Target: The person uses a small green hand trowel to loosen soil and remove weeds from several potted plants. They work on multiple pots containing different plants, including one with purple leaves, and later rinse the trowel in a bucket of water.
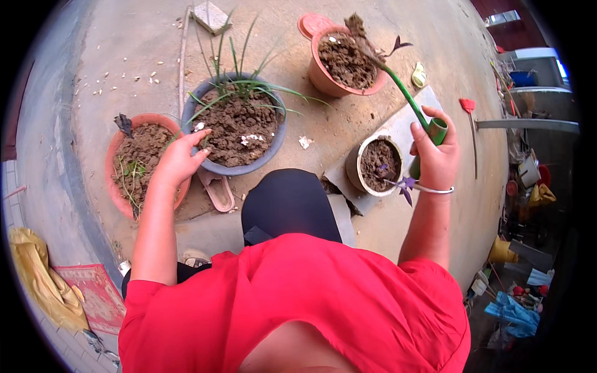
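My right hand (435, 146) is wrapped round the green tubular handle of a small garden tool (404, 90). The tool's soil-caked head, its exact shape unclear, is over a terracotta-coloured pot (318, 67) of soil. My left hand (180, 156) reaches over the near left rim of a blue-grey pot (281, 127), thumb and fingers apart at the soil's edge. A long-leaved green plant (239, 62) grows at the back of that pot. Close below my right hand stands a cream pot (354, 168) with a purple-leaved plant (406, 184).
Left of my left hand stands an orange pot (111, 171) with wilted greenery. A pink slipper (219, 191) lies by the blue-grey pot. A stone slab (407, 115) lies under the cream pot, and a brick (211, 17) lies far off. Clutter lines the right side.
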Motion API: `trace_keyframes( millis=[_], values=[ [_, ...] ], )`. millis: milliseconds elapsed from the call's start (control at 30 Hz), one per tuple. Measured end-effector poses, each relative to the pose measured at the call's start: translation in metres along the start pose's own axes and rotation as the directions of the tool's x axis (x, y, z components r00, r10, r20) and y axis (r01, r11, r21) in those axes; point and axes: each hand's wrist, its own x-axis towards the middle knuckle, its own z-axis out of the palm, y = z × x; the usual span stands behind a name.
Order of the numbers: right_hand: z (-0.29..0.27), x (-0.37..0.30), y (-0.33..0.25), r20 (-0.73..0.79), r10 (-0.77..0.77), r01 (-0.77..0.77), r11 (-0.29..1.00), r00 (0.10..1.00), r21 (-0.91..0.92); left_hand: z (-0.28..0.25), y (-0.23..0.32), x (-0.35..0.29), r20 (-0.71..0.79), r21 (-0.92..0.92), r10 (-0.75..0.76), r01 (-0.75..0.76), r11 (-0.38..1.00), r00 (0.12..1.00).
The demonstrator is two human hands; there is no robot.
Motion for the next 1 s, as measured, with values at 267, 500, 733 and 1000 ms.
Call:
trace_keyframes(
  millis=[267, 500, 733, 1000],
  values=[
    [0.174, -0.073, -0.06, 0.332, -0.073, -0.183, 0.715, 0.94, 0.675, -0.021, -0.045, -0.025, -0.154, -0.058, 0.04, -0.049, 0.997, 0.987],
    [0.224, -0.106, -0.039, 0.555, -0.232, -0.023, 0.911, 0.799, 0.412, -0.002, -0.082, -0.023, -0.332, -0.282, -0.04, -0.059, 0.957, 0.942],
    [0.209, -0.124, -0.052, 0.614, -0.102, -0.029, 0.979, 0.782, 0.2, 0.045, -0.057, -0.076, -0.081, -0.305, -0.112, 0.082, 0.949, 0.99],
    [0.143, -0.158, -0.054, 0.665, -0.003, 0.083, 0.993, 0.747, -0.09, 0.001, 0.024, -0.187, 0.244, -0.102, -0.31, 0.343, 0.934, 0.919]
  ],
)
